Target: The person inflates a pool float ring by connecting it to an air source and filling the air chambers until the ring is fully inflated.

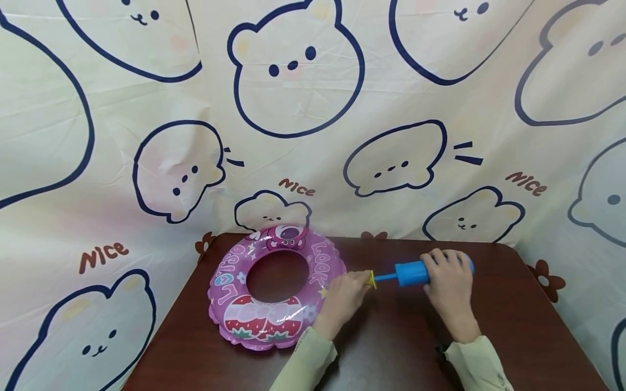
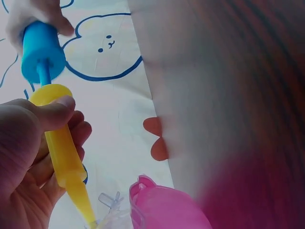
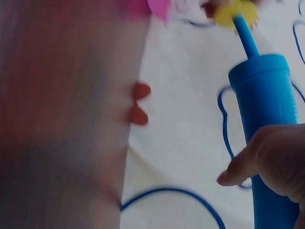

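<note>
A blue and yellow hand pump lies between the two hands, its blue barrel on the right and its yellow nozzle end on the left. My left hand grips the yellow part, thumb along its flanged rim. Around the blue barrel curls my right hand. A short stretch of thin blue rod shows between the two parts. The yellow tip meets a clear valve at the edge of the inflated pink swim ring, which rests beside my left hand and is printed with strawberries and letters.
Everything is over a dark brown wooden table. Behind and beside it hangs a pale cloth with bear outlines and brown flowers. The ring takes up the table's left part, reaching its back edge.
</note>
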Demonstrator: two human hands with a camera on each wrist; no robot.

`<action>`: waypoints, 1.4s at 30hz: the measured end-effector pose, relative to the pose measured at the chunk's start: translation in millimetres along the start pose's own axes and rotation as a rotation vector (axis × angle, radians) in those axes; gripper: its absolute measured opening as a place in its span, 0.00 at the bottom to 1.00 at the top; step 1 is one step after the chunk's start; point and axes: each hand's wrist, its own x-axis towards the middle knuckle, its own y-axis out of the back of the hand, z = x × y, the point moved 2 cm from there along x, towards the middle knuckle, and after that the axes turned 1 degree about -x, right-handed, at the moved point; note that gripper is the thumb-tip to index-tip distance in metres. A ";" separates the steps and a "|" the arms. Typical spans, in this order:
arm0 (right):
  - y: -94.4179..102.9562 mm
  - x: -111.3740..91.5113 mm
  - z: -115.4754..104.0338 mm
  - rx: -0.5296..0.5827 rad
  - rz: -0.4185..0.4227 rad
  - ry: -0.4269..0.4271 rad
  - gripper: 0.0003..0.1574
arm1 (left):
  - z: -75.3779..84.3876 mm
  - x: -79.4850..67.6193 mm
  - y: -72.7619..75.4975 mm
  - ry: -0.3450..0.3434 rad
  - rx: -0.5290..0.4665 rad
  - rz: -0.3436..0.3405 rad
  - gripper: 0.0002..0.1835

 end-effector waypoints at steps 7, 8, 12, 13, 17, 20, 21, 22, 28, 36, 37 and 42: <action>16.1 -0.6 38.3 0.004 -0.034 -0.058 0.42 | -1.7 0.1 -0.4 0.016 -0.025 -0.015 0.14; 18.9 -1.1 42.7 0.001 -0.043 -0.074 0.43 | -1.7 0.1 -0.3 0.017 -0.029 -0.018 0.14; 26.0 -4.2 55.0 -0.010 -0.069 -0.119 0.43 | -3.1 -0.8 -0.8 0.025 -0.047 -0.044 0.15; 26.7 -4.8 55.8 -0.012 -0.077 -0.122 0.43 | -3.2 -1.2 -0.5 0.025 -0.047 -0.047 0.15; 25.4 -7.1 52.1 -0.029 -0.108 -0.108 0.44 | -2.8 -2.9 0.3 0.017 -0.041 -0.042 0.16; 21.1 -7.7 43.4 -0.044 -0.103 -0.082 0.44 | -0.7 -4.1 0.1 0.011 -0.021 -0.037 0.15; 19.3 -7.6 39.9 -0.047 -0.096 -0.072 0.44 | 0.0 -4.3 0.0 0.010 -0.013 -0.036 0.15; 17.1 -7.1 36.3 -0.049 -0.088 -0.061 0.44 | 0.7 -4.2 -0.2 0.006 0.000 -0.035 0.14; 3.2 -2.3 14.5 -0.054 -0.072 -0.023 0.43 | 3.0 -0.7 0.8 -0.014 0.042 -0.016 0.11; -10.2 -3.7 -16.5 -0.045 -0.088 0.004 0.42 | 2.5 0.8 -3.7 -0.006 0.027 -0.021 0.15; -11.4 -4.3 -19.9 -0.046 -0.090 0.009 0.42 | 2.8 0.7 -4.3 -0.009 0.033 -0.023 0.15; -15.9 -7.0 -35.3 -0.031 -0.121 0.025 0.41 | 4.0 0.4 -7.1 -0.008 0.037 -0.033 0.14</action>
